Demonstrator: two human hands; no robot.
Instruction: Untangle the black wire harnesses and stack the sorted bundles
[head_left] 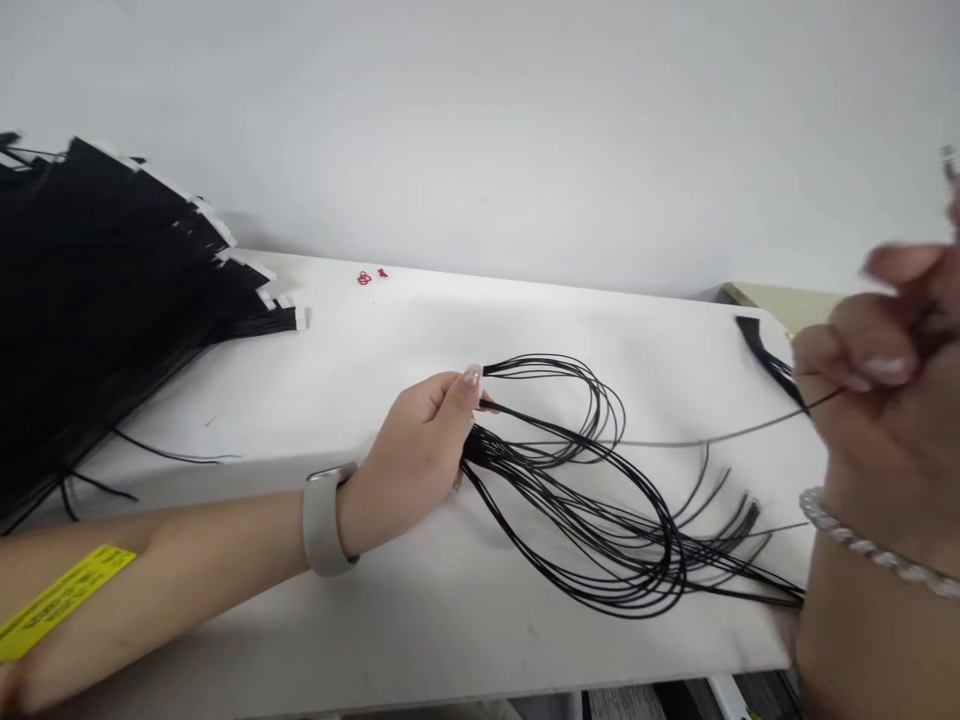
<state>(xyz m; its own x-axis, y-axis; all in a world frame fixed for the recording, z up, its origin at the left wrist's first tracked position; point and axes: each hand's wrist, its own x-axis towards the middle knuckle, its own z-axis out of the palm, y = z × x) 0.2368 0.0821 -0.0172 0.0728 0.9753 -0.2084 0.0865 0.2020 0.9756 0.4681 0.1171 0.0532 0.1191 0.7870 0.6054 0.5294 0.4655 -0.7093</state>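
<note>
Gripping a looped bundle of black wires [555, 490] now, right over the middle of the white surface [375, 620], with the left hand [409, 455] closed firmly at the bundle's near end! Out to the right edge, to a blurred right hand [900, 370] held up high, curled around a single wire [757, 428] stretching back toward the loops! And over to the left, to a big dark heap [112, 270] with white ends, well apart from small red bits [364, 279].
</note>
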